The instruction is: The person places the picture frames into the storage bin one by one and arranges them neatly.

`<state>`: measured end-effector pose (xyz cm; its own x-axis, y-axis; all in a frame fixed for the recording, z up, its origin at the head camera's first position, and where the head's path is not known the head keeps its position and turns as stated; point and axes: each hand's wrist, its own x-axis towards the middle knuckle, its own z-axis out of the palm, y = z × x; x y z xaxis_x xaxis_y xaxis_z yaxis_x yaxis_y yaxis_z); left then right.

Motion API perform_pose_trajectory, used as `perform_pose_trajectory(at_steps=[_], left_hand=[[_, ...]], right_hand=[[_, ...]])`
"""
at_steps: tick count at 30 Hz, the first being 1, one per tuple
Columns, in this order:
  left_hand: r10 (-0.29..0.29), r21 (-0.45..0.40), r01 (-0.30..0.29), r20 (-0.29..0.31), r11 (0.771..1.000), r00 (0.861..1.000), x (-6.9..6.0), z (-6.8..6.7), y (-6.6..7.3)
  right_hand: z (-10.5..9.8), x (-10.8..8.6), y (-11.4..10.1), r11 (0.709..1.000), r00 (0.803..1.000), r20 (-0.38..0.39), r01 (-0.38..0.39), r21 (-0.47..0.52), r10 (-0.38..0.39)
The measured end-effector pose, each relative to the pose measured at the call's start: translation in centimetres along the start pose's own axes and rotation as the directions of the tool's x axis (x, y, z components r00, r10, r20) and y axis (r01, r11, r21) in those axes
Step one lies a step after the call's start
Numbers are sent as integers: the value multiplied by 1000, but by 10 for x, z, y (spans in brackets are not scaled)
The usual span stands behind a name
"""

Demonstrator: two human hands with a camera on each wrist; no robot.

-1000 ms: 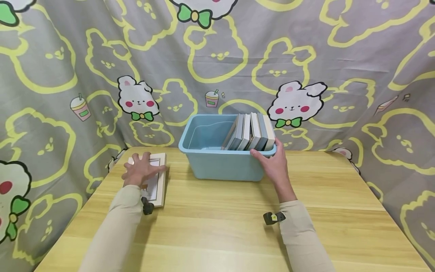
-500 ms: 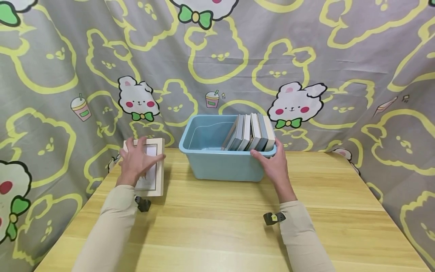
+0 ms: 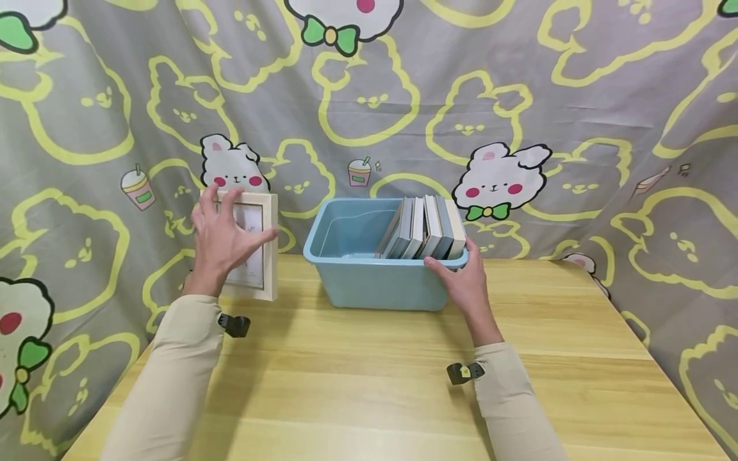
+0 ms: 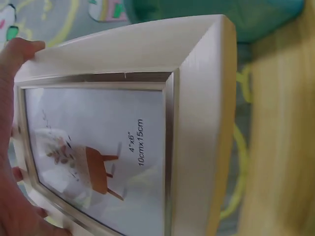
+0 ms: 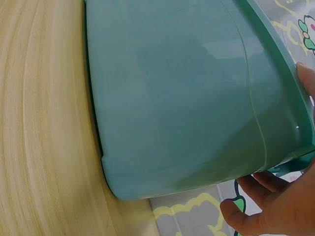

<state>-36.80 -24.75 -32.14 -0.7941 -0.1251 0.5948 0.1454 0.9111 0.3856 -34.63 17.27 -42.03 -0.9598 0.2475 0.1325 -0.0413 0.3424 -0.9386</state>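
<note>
My left hand grips a cream picture frame by its edges, holding it raised and nearly upright above the table, left of the blue bin. In the left wrist view the picture frame shows a small orange stool print and the text 4"x6" 10cmx15cm. At the right front corner of the blue plastic bin, my right hand holds the rim, thumb on the front and fingers round the side. Several frame-like or book-like slabs in white, grey and cream lean together in the bin's right half.
The light wood table runs under the bin and both arms. A grey curtain with yellow outlines and cartoon rabbits hangs close behind the bin and along both sides. The bin's left half shows its bare inner wall.
My left hand has lifted the picture frame off the table and tilted it from flat to nearly upright. The right hand and the bin have stayed in place.
</note>
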Motion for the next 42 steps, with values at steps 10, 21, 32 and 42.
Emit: perform_pose_trajectory(at_steps=[10, 21, 32, 42], left_hand=[[197, -121, -222, -188, 967, 962, 21, -15, 43], [224, -150, -253, -186, 956, 957, 31, -18, 71], [279, -162, -304, -164, 939, 946, 42, -8, 100], [340, -152, -362, -150, 920, 928, 47, 5, 117]], right_hand=[[4, 1, -2, 1000, 1000, -1, 15, 4, -15], [4, -1, 0, 1000, 1000, -2, 14, -18, -14], [1, -2, -1, 1000, 1000, -12, 10, 1, -10], [1, -2, 0, 1000, 1000, -18, 24, 0, -24]])
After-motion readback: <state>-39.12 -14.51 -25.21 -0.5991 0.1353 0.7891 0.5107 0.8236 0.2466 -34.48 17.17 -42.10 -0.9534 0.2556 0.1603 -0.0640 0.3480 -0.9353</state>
